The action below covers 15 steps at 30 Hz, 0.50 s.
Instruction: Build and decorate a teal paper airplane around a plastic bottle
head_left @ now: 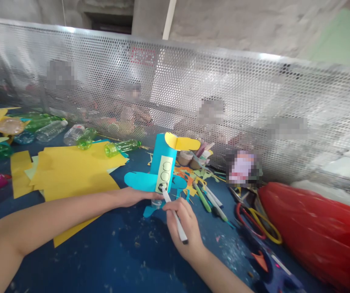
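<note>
A toy airplane [157, 160] of bright blue paper, with a clear plastic bottle end showing below, stands tilted in front of me. Yellow paper shapes [187, 143] form its top piece. Down its side runs a pale strip [165, 165] with several black outlined ovals. My left hand [135, 196] grips the airplane low down beside its wing; some fingers are hidden behind it. My right hand [183, 224] is closed around a white marker [175, 215], its tip touching the lowest oval on the strip, which has dark ink inside.
Yellow paper sheets [71, 171] lie at left, with green and clear bottles [53, 130] behind. At right are paper scraps [190, 179], a green pen [202, 197], scissors [265, 226], a blue tool [280, 264] and a red bag [318, 228]. Behind a perforated metal screen [175, 81] are people.
</note>
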Each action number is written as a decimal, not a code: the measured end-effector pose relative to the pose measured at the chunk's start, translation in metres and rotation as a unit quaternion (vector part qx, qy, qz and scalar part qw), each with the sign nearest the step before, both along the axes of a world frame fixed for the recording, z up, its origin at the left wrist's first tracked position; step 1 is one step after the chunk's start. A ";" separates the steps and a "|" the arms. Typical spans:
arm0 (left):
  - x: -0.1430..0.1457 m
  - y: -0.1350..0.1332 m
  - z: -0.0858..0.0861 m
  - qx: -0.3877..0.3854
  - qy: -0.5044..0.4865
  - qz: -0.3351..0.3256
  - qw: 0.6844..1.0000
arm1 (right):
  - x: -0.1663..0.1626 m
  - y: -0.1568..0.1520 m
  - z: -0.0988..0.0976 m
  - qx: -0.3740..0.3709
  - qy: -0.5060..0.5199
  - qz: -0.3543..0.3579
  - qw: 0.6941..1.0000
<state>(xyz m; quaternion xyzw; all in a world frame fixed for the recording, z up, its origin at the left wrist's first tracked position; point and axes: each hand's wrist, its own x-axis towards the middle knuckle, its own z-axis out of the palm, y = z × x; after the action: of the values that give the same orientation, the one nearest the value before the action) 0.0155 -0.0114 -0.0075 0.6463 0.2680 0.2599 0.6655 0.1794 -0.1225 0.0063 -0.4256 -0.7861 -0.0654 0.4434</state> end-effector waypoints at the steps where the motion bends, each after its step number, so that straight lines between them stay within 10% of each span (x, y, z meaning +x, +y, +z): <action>1: 0.000 -0.002 0.003 0.000 0.005 0.005 1.000 | 0.000 0.000 0.000 0.001 0.001 -0.002 1.000; 15: 0.007 0.000 0.003 0.013 -0.040 -0.021 0.999 | 0.002 0.000 -0.002 0.011 0.015 -0.004 1.000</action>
<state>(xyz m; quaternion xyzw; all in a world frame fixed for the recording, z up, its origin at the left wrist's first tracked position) 0.0225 -0.0118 -0.0043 0.6493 0.2242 0.2750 0.6727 0.1810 -0.1220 0.0041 -0.4244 -0.7772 -0.0693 0.4594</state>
